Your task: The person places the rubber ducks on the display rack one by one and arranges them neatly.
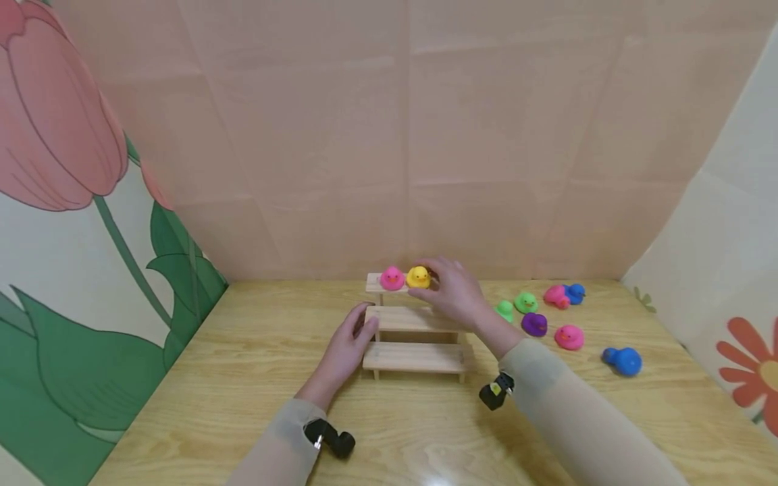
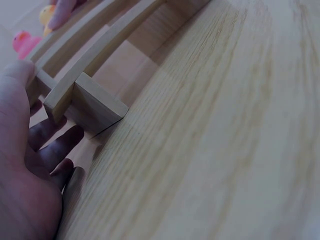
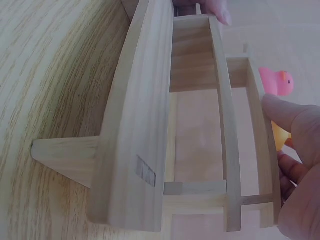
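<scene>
A three-step wooden stand point(image 1: 415, 358) stands on the table. On its top step a pink rubber duck point(image 1: 392, 279) sits beside a yellow rubber duck point(image 1: 419, 277), both facing me. My right hand point(image 1: 454, 291) pinches the yellow duck from its right side; in the right wrist view that duck point(image 3: 281, 137) is partly hidden behind the step and the thumb. With my left hand point(image 1: 345, 345) I hold the left end of the stand by its middle step. The left wrist view shows the fingers point(image 2: 55, 145) of this hand curled at the stand's side.
Right of the stand lie several more rubber ducks: green ones point(image 1: 525, 302), a purple one point(image 1: 534, 325), a pink one point(image 1: 569, 337), a pink one point(image 1: 556, 296) against a blue one point(image 1: 575, 293), and a blue one point(image 1: 626, 362) tipped over. A pinkish backdrop point(image 1: 401, 135) rises behind the table.
</scene>
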{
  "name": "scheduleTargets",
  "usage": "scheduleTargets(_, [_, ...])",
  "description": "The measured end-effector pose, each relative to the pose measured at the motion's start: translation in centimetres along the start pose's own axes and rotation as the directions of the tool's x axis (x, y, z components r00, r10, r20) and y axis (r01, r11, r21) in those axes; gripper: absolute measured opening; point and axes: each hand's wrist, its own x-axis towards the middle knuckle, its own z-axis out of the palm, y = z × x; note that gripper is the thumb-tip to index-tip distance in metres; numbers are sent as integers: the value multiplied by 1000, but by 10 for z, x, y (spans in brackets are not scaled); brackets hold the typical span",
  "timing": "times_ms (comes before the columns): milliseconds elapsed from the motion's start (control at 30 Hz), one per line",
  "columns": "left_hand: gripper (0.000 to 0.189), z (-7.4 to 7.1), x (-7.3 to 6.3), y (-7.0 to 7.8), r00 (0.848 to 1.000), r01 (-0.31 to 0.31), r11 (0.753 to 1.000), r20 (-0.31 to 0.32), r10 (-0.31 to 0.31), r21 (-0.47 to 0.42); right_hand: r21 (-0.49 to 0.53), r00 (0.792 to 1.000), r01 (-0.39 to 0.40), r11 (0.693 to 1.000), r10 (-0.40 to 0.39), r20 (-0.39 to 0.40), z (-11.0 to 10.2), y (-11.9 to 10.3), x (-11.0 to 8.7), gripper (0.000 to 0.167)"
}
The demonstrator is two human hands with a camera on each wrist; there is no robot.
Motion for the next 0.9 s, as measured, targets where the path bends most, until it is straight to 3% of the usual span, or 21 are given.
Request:
scheduleTargets(300, [59, 0, -4, -2, 1000, 4, 1000, -17, -4, -14, -17, 1000, 19, 1000, -19, -2, 0, -2, -3, 68])
scheduleTargets(533, [65, -2, -15, -3, 1000, 19, 999, -20, -20, -26, 91, 999, 26, 995, -29, 30, -4, -2, -13, 78])
scheduleTargets(700, [65, -6, -23, -4, 1000, 17, 999, -24, -17, -32, 156, 998, 41, 987, -46, 31, -16, -1, -29, 79])
scheduleTargets(900, [64, -11, -31, -2, 999, 24, 999, -33, -25, -38, 160, 999, 40, 986, -40, 1, -34, 11, -59, 81])
